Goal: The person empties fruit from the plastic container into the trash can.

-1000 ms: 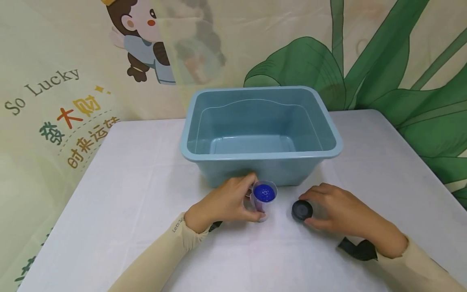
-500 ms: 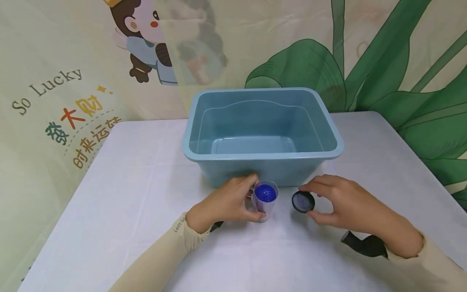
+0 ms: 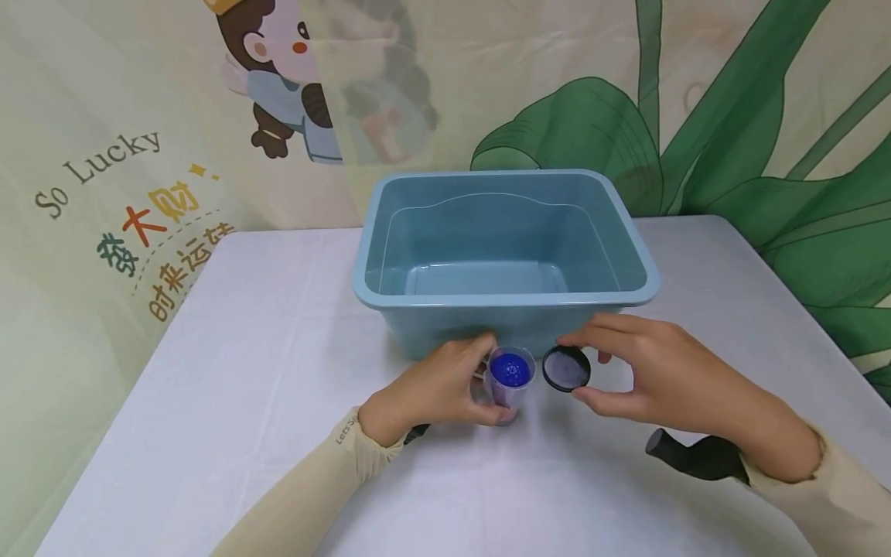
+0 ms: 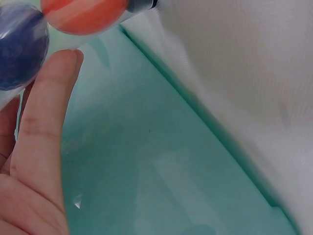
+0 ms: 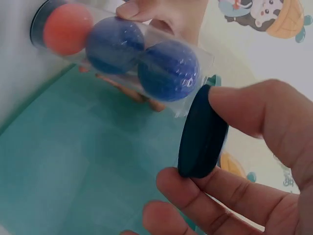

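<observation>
My left hand point(image 3: 442, 384) grips a clear plastic tube point(image 3: 506, 400), which stands upright in front of the blue tub. Its top is uncovered, and a blue ball point(image 3: 510, 370) sits just below the rim. In the right wrist view the tube holds an orange ball point(image 5: 68, 29) under two blue balls, with a dark cap at its far end. Between thumb and fingers, my right hand point(image 3: 657, 375) pinches a round black lid point(image 3: 567, 369) by its edges. The lid is tilted, its hollow side showing, and is close beside the tube's open rim.
Behind both hands stands a light blue plastic tub point(image 3: 504, 300) with nothing in it. A white cloth point(image 3: 292, 333) covers the table. A printed curtain point(image 3: 445, 93) hangs right behind the tub. Black straps point(image 3: 696, 455) show at the wrists.
My right hand has raised the black lid, tipped its hollow side into view and brought it left and closer to the tube's rim. The left hand stays in place on the tube.
</observation>
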`<action>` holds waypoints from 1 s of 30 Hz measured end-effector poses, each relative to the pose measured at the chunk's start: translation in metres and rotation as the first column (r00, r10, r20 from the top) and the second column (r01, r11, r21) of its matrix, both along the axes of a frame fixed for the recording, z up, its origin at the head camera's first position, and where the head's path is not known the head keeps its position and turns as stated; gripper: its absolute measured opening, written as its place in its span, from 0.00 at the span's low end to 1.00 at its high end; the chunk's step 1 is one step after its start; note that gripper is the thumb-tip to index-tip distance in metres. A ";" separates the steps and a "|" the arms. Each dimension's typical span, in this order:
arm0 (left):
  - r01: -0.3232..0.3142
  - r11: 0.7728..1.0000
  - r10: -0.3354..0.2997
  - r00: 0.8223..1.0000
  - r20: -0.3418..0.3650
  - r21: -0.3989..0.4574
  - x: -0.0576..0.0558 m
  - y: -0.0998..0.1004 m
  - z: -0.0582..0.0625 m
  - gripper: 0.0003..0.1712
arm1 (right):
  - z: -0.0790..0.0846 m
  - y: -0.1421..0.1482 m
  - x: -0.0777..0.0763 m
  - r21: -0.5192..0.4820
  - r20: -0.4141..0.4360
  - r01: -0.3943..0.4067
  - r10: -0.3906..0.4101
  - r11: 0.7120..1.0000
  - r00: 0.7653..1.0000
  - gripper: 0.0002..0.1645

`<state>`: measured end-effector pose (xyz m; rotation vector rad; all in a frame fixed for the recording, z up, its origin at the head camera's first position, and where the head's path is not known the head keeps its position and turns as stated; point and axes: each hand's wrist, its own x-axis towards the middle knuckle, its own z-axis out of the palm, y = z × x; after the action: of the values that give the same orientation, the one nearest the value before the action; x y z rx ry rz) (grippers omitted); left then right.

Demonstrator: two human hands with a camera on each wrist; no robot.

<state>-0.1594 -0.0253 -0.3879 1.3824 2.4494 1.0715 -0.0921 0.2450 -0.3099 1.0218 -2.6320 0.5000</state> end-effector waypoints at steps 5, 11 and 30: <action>0.019 1.000 -0.019 1.000 0.008 -0.004 0.005 -0.007 -0.001 0.30 | 0.005 -0.015 0.007 0.032 -0.003 0.041 -0.041 0.999 0.999 0.26; 0.039 0.999 -0.039 0.999 -0.006 0.002 0.011 -0.016 -0.002 0.31 | 0.010 -0.032 0.016 0.059 -0.001 0.076 -0.076 0.995 0.997 0.24; 0.089 0.996 -0.089 0.996 0.008 -0.010 0.028 -0.041 -0.003 0.30 | 0.031 -0.084 0.040 0.095 0.067 0.041 -0.048 0.995 0.997 0.29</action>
<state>-0.1309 -0.0667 -0.3911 1.4664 2.3602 1.0404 -0.0521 0.1612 -0.2793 0.9877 -2.7568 0.4127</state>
